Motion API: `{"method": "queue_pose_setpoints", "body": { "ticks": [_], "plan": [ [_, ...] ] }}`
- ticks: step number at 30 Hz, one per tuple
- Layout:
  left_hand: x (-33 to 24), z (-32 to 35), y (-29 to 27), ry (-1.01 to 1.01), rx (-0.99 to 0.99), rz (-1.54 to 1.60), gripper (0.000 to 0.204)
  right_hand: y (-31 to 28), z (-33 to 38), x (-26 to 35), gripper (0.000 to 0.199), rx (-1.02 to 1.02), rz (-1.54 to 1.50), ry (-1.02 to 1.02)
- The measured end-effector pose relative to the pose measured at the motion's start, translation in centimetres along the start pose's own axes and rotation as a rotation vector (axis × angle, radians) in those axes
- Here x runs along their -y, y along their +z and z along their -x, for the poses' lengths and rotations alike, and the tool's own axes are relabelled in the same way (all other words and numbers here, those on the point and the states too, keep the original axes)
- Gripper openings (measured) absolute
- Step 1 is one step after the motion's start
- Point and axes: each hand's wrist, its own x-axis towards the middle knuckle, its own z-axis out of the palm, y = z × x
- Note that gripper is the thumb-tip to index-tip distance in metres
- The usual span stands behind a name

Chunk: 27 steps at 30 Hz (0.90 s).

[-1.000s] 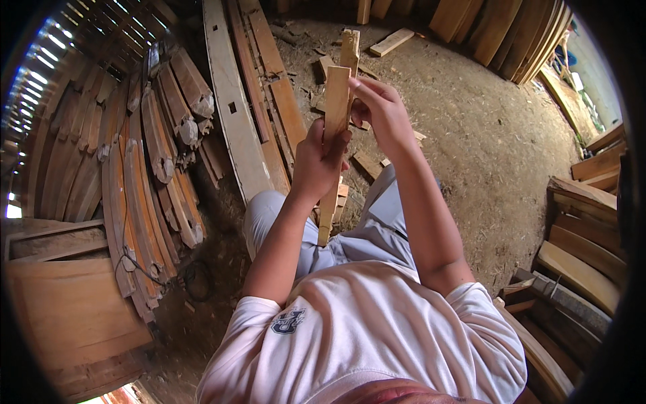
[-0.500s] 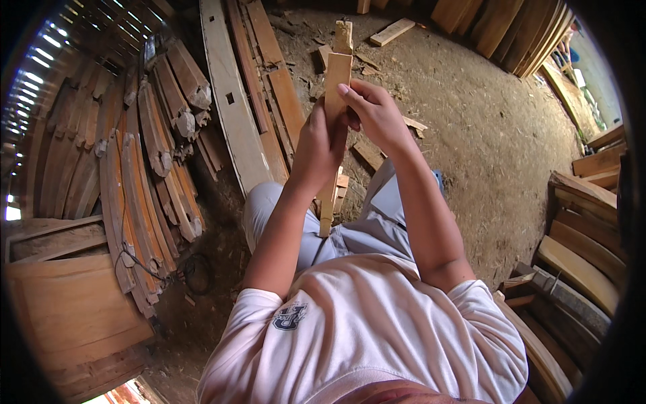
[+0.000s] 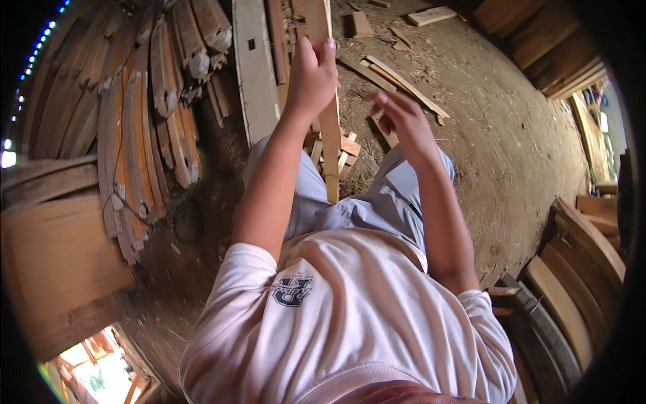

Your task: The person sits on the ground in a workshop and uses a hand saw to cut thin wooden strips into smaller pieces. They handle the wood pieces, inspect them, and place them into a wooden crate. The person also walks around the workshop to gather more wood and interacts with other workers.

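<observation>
key relation: left hand [image 3: 313, 79] is on the wooden strip [image 3: 332, 145], right hand [image 3: 409, 128] is off it. strip sits in front of the torso, long axis near-far: far end runs out past the top of view, near end down between the thighs at the trousers [image 3: 363, 219]. can't tell if that end touches the cloth.

left hand: closed round the strip well up its length, thumb pointing far. nearest hand by definition, it's in contact.

right hand: right of the strip and a bit nearer than the left hand, clear gap between. fingers loosely bent, half open, nothing visible in it; palm side not fully shown. from there the strip lies left.

counts, left to right:
- flat wood panel [image 3: 60, 246], near left: 1
- curved timbers [image 3: 138, 135], left pile: many, overlap too much to count
- pale board [image 3: 260, 94] on the floor: 1, with 1 rectangular hole in view
- strip in hand: 1 counted, could be 2 pieces laid together, the left hand hides the overlap
- offcuts [image 3: 349, 146] between the knees: several, part hidden
- short block [image 3: 361, 25], far: 1
- thin sticks [image 3: 412, 89], beyond the right hand: at least 2, side by side
- flat pale piece [image 3: 432, 15], far: 1
- leaning planks [image 3: 531, 37], far right: several
- stacked planks [image 3: 562, 289], near right: several, edges dark
</observation>
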Motion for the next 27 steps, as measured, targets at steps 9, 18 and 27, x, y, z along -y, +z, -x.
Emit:
{"method": "queue_pose_setpoints", "body": {
  "ticks": [9, 18, 27],
  "plan": [
    [1.4, -4.7, -10.2, -0.259, -0.435, 0.074, 0.035, 2.6, 5.0, -6.8, 0.047, 0.303, 0.007, 0.190],
    [3.3, -3.0, -14.0, -0.380, -0.667, 0.351, 0.034, 3.4, 6.1, -5.4, 0.022, 0.284, -0.261, 0.051],
    [8.4, -1.1, -16.1, -0.398, -0.679, 0.634, 0.026, 3.3, 6.3, -4.7, 0.021, 0.146, -0.176, -0.055]
  ]
}}
